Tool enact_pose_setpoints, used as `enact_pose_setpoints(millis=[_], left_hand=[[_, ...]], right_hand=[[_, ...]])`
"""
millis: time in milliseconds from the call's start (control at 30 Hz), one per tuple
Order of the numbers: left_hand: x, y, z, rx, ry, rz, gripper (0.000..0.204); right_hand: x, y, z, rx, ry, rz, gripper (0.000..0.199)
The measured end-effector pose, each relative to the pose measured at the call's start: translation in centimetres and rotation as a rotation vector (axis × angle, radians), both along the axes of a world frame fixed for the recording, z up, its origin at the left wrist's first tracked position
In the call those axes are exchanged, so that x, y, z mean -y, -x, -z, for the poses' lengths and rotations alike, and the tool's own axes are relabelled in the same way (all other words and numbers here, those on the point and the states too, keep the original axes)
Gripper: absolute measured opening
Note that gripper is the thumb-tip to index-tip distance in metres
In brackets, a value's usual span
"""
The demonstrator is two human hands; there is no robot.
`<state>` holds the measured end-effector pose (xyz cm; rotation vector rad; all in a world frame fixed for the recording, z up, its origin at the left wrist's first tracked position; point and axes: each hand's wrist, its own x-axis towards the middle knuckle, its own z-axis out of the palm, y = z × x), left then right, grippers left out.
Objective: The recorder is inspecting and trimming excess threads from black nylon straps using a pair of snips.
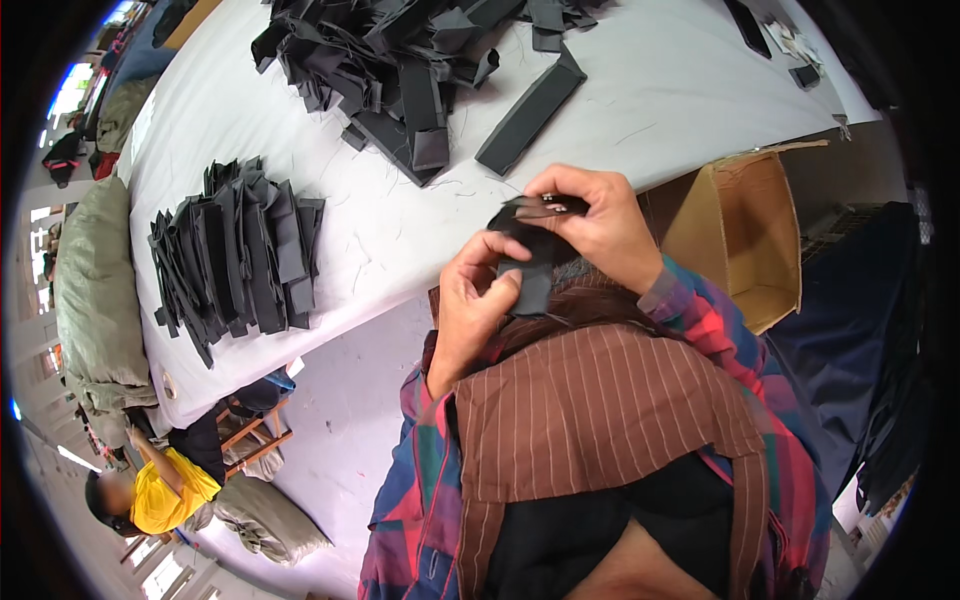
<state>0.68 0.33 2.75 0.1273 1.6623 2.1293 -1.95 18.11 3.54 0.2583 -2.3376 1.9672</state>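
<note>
Just past the table's near edge, my left hand (pixel 480 290) is closed on a black fabric strip (pixel 538 278), pinching it between thumb and fingers. My right hand (pixel 598 215) curls over the upper end of the strip. In its fingers is a small dark thing with shiny spots (pixel 566 204), whose kind I cannot make out. Some fingertips are smeared by motion. Beyond my hands a single folded black strip (pixel 532 112) lies flat on the white table (pixel 390 230).
A loose heap of black strips (pixel 400 60) covers the far part of the table. Black strips stand packed in rows (pixel 235 250) at the left. An open cardboard box (pixel 735 235) is at my right. A person in yellow (pixel 172 492) is at the lower left, near stuffed sacks (pixel 265 520).
</note>
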Motion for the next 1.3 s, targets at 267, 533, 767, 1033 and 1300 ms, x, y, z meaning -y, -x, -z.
enact_pose_setpoints(millis=[267,533,767,1033,1300], left_hand=[[-1.3,0.2,-1.5,0.020,-0.022,-0.139,0.043],[0.4,2.5,2.0,-0.015,0.126,0.101,0.025],[-0.9,1.7,1.7,0.223,-0.126,-0.153,0.026],[-0.8,1.5,0.8,0.289,-0.005,-0.206,0.020],[-0.2,1.5,1.6,0.262,0.019,-0.155,0.017]], right_hand=[[-0.7,1.7,0.1,0.401,0.504,0.118,0.009],[0.3,-0.4,-1.0,0.169,0.151,0.065,0.007],[-0.6,-2.0,1.6,-0.327,-0.413,0.019,0.031],[-0.6,-2.1,1.2,-0.256,-0.395,-0.070,0.027],[-3.0,-1.3,-1.7,-0.275,-0.557,0.000,0.029]])
